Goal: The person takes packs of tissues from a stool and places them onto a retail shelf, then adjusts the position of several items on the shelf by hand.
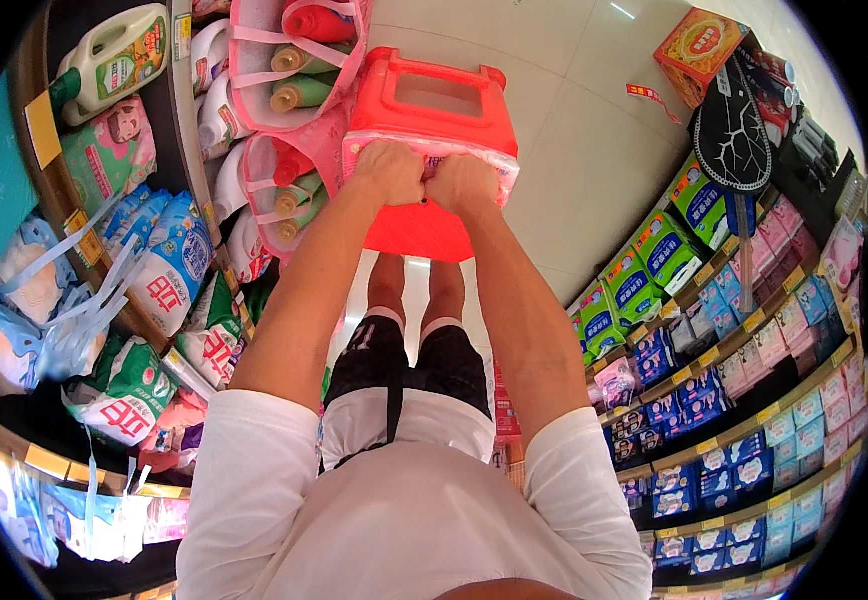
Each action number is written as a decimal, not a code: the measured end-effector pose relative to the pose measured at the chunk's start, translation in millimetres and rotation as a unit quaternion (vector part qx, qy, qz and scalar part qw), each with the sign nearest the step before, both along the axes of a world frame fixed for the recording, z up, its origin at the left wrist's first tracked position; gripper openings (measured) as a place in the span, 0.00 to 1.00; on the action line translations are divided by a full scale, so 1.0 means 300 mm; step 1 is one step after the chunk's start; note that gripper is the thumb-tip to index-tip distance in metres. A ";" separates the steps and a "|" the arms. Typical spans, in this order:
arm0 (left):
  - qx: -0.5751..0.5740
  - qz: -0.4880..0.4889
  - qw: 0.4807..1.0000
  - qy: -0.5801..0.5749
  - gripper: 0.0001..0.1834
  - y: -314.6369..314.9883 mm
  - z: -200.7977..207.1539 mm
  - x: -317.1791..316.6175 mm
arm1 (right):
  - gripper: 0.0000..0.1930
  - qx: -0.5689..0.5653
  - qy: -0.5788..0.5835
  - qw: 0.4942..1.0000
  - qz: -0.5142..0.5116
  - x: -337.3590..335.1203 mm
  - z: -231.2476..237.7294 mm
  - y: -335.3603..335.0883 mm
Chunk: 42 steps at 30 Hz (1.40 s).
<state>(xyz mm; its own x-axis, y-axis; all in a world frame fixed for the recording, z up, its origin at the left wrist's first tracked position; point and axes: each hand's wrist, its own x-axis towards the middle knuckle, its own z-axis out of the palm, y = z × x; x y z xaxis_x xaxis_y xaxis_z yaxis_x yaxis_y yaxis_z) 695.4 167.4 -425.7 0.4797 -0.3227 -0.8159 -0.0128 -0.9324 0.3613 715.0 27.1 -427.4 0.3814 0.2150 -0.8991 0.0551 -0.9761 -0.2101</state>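
A red plastic stool-like piece [499, 108], with a rectangular opening in its far part, is in front of me at the top middle. Clear film or pale packaging shows along its near edge. My left hand [390, 172] is closed on that edge, knuckles up. Right beside it, my right hand [462, 182] is closed on the same edge, the two hands nearly touching. Exactly what the fingertips pinch there is hidden. Below the hands a bright red face [419, 232] hangs down toward my legs.
Left, shelves hold a cream detergent jug [124, 62], washing powder bags [166, 275] and pink-wrapped bottle bundles [289, 95]. Right, curved shelves carry green packs [634, 290] and blue packs [709, 400]. A carton [699, 50] and a black fan-shaped item [734, 135] are at far right. Pale tiled floor [554, 190] lies between.
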 end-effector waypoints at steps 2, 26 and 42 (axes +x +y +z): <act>-0.001 0.000 1.000 -0.001 0.15 0.001 0.002 0.000 | 0.20 -0.001 0.000 1.000 -0.001 0.005 0.008 0.003; -0.027 0.013 0.994 -0.102 0.14 0.009 -0.003 -0.047 | 0.16 0.023 -0.113 0.993 0.012 -0.061 -0.023 -0.021; -0.061 0.239 0.921 -0.302 0.17 0.099 0.057 -0.330 | 0.18 0.102 -0.245 0.958 -0.109 -0.237 0.021 -0.179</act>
